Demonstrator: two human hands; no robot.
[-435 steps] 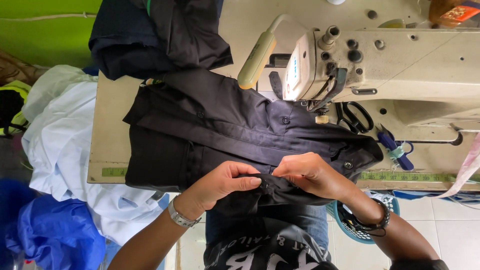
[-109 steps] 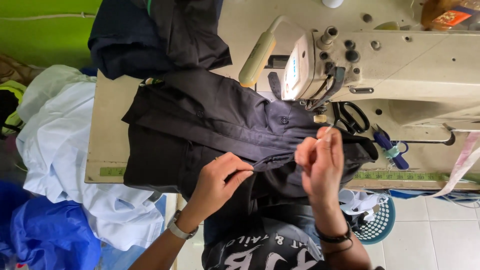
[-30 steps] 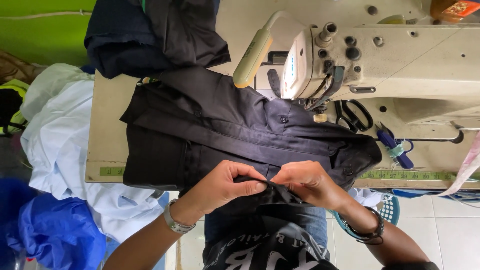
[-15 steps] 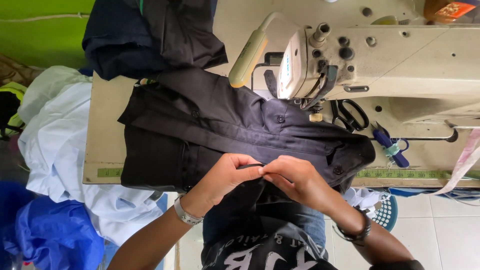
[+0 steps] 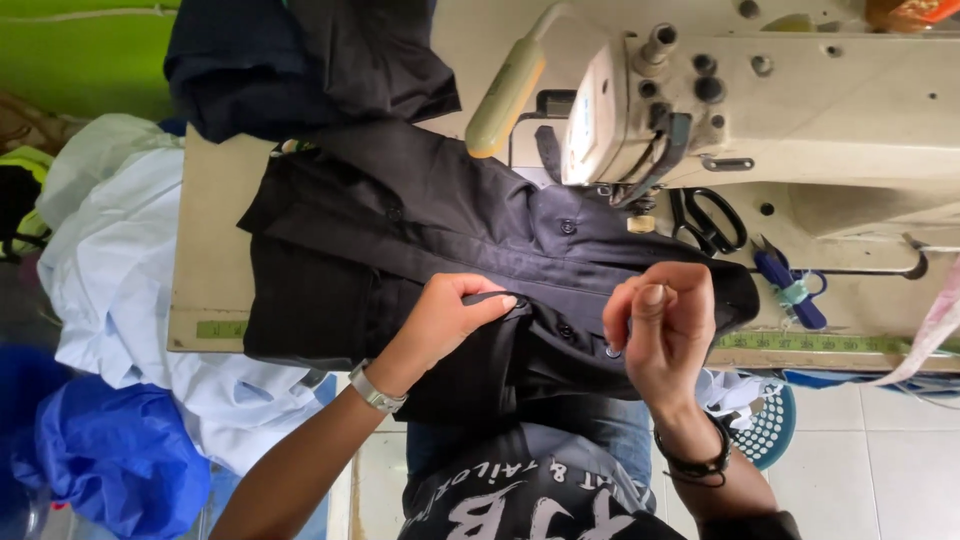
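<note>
1. Black shirt (image 5: 420, 240) lies spread on sewing table (image 5: 205, 250), centre frame, near edge hanging over the table edge toward the person's lap.
2. Left hand (image 5: 445, 320) pinches a fold of the shirt's buttoned strip, thumb and fingers closed on the cloth.
3. Right hand (image 5: 665, 325), at 3 o'clock from the left, is raised off the cloth, fingers curled in; it looks like a pinch on something thin, thread maybe, can't tell.
4. Sewing machine (image 5: 760, 95) at 1 o'clock; scissors (image 5: 705, 220) just below it.
5. Dark clothes pile (image 5: 300, 60) at 11 o'clock; pale blue cloth (image 5: 110, 260) at 9 o'clock, off the table.
</note>
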